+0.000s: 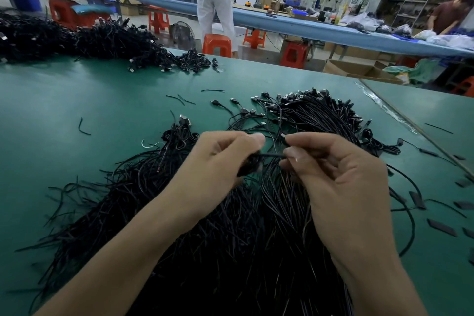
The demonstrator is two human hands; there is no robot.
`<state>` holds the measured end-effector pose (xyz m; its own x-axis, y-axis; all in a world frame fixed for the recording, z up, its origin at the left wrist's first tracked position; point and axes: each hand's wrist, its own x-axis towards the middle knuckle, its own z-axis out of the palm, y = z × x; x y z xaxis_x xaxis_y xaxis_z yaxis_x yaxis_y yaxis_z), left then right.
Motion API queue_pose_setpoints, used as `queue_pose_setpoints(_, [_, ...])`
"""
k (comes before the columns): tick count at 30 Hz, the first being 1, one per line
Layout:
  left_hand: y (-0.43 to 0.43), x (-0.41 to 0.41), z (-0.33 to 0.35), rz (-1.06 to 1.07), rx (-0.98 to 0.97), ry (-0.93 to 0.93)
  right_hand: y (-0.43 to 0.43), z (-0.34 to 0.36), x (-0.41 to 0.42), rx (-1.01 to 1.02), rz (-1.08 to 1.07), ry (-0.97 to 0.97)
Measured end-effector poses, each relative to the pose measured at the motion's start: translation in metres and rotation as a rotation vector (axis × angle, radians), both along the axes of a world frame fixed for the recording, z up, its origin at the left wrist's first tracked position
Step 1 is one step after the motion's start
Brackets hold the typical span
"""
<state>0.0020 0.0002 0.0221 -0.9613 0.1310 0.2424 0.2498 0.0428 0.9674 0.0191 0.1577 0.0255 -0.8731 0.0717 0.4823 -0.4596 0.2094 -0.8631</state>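
Observation:
My left hand (218,159) grips a small coiled bundle of black cable (250,165) in its curled fingers. A short black strand (273,155) runs from that bundle across to my right hand (331,167), which pinches it between thumb and fingertips. Both hands hover above a large heap of loose black USB cables (230,226) that covers the near part of the green table (77,110). The cables' plug ends (302,100) fan out at the far side of the heap.
A second big pile of black cables (89,38) lies at the far left. Black twist ties (84,127) and flat black strips (441,227) are scattered around. Beyond the table are orange stools (216,43), a long blue bench, a standing person (214,0) and cardboard boxes (359,70).

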Motion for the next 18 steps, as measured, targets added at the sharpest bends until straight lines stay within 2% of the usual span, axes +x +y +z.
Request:
queue_pose_setpoints(4, [0.0044, 0.0020, 0.0000, -0.113, 0.109, -0.019, -0.0054, 0.0007, 0.0028, 0.037, 0.111, 0.001])
queue_pose_setpoints(9, [0.0053, 0.0002, -0.0034, -0.065, 0.092, 0.045, -0.0096, 0.0024, 0.0069, 0.032, 0.226, -0.023])
queue_pose_setpoints(15, [0.0064, 0.0022, -0.0004, -0.060, 0.162, 0.051, -0.0084, -0.0002, 0.0062, 0.084, 0.036, -0.060])
queue_pose_setpoints(18, [0.0043, 0.0016, -0.0003, -0.042, 0.231, 0.053, -0.0101, -0.0007, 0.0062, 0.154, 0.020, -0.053])
